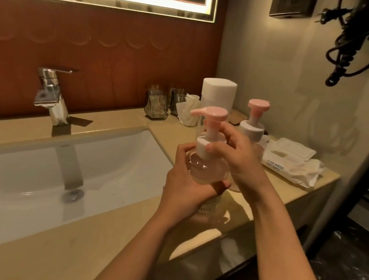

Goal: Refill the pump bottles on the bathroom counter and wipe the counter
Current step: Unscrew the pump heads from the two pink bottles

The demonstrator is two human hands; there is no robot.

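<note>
The left hand (186, 189) is gripping the upright clear pink-pump bottle (209, 168) — spout pointing left — the right hand (236, 159) is pinching its collar, above the beige worktop (89, 245).

Pink-topped clear pump bottle (206, 160), beige counter (101, 230)

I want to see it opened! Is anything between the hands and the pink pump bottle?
Nothing visible does. The left hand grips the pump bottle by its clear body, and the right hand holds its white collar.
</note>
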